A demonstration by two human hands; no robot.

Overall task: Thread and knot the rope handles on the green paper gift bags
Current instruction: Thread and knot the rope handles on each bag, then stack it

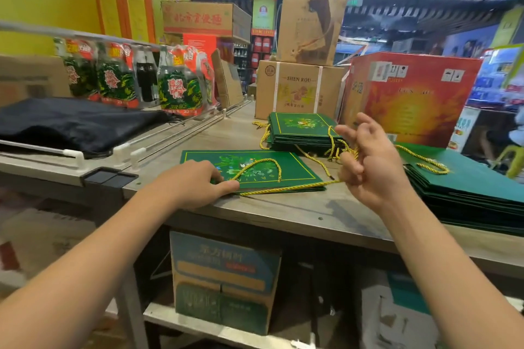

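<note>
- Cartons first: I count two brown cartons (297, 91) stacked at the back of the table (326, 210), a red carton (411, 96) beside them, and a blue-and-green carton (224, 280) on the shelf under the table; all are closed, so I cannot see what they hold.
- Packaged bottles (175, 85) stand in a row along the rail at the left, next to a dark folded cloth (73, 122).
- Print on the cartons is mostly blurred; the right-hand stack of green bags (467, 187) runs off the frame edge.
- I see one green gift bag (289, 167) lying flat near the table's front edge, with a yellow rope handle (263, 163) looped across its face and another length of rope along its near edge.
- My left hand (195, 184) rests on that bag's near left corner, thumb and fingers pinching the rope there.
- My right hand (368, 161) is raised just right of the bag, fingers loosely curled round the rope end (326, 171); how firm the grip is I cannot tell.
- A second stack of bags (300, 130) with handles sits behind the flat bag.
</note>
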